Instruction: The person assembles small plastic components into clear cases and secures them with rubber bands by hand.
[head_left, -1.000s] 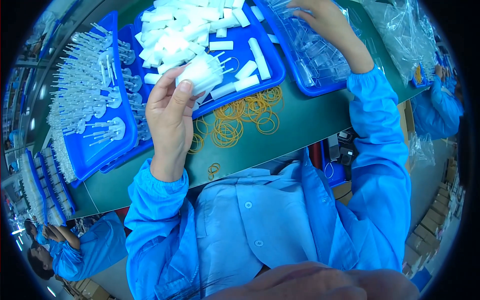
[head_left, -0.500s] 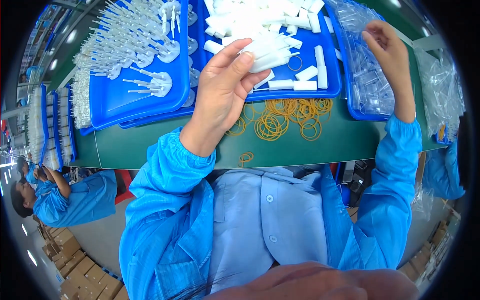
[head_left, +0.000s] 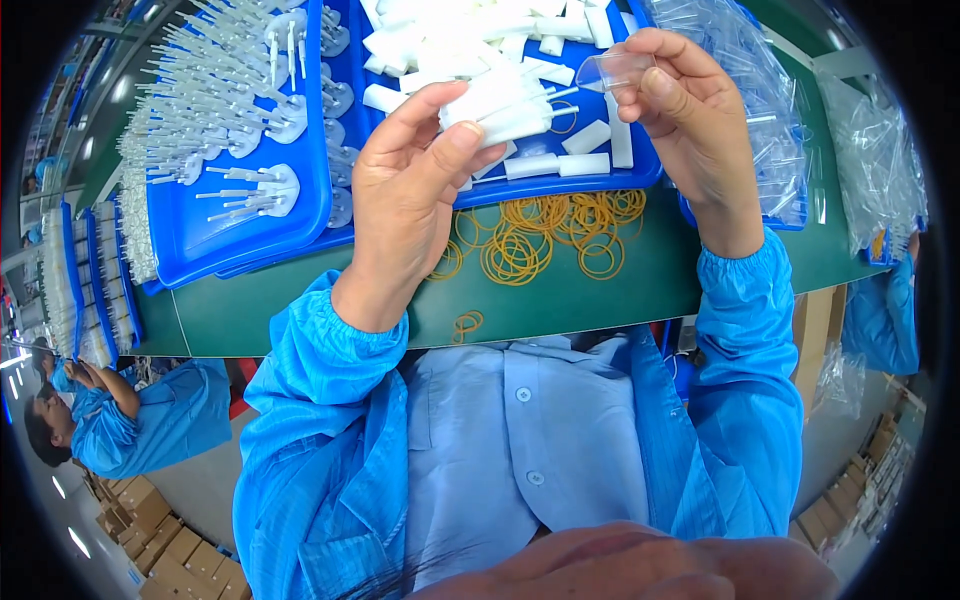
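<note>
My left hand [head_left: 405,185] is closed round a white foam-like bundle [head_left: 495,118] with thin white rods jutting from its right end. It is held above the front of the middle blue tray [head_left: 640,178]. To its right, my right hand [head_left: 705,130] pinches a small clear plastic piece [head_left: 612,70] between thumb and fingers. That piece points toward the bundle, with a gap between the two. Loose white blocks [head_left: 585,138] lie in the middle tray, along with a thin ring [head_left: 564,117] beside the rods.
Rubber bands [head_left: 518,262] lie on the green table [head_left: 620,300] before the middle tray. On the left, another blue tray [head_left: 215,240] carries white multi-pronged parts. Clear plastic pieces [head_left: 770,160] fill the right-hand tray. A person in blue [head_left: 150,410] is at the far left.
My right hand has come left from the right-hand tray toward the bundle, and a clear plastic piece now shows in its fingers. The left hand keeps its hold on the bundle.
</note>
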